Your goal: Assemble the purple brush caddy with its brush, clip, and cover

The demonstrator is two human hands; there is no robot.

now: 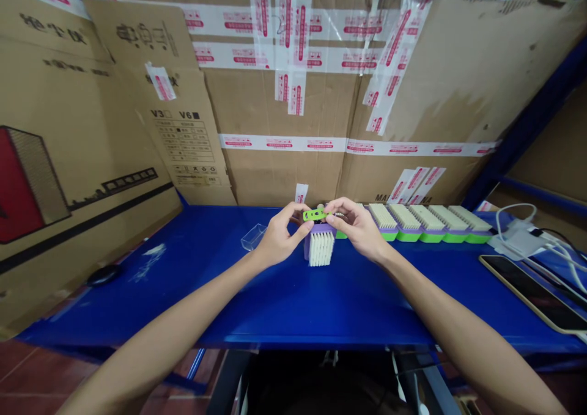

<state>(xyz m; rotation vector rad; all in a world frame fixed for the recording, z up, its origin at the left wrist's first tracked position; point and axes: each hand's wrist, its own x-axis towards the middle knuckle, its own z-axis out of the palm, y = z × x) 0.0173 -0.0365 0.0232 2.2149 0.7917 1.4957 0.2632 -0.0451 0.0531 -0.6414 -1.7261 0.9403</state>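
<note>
My left hand [280, 235] is closed, its thumb and fingers pinching the left end of a small bright green strip with dark holes [314, 215]. At the strip's other end, the fingers of my right hand [355, 224] are closed on it too. Just below the strip, a purple block with rows of white teeth on its front [321, 248] stands upright on the blue table. Whether the strip touches the block's top cannot be made out. A clear plastic box [254, 237] lies beside my left hand.
Several purple and green blocks with white teeth facing up [426, 222] line the back right. A phone [534, 290], white cables and a white adapter [516, 244] lie at the right. Cardboard walls [284, 176] close off the back and left. A black disc [103, 275] sits left.
</note>
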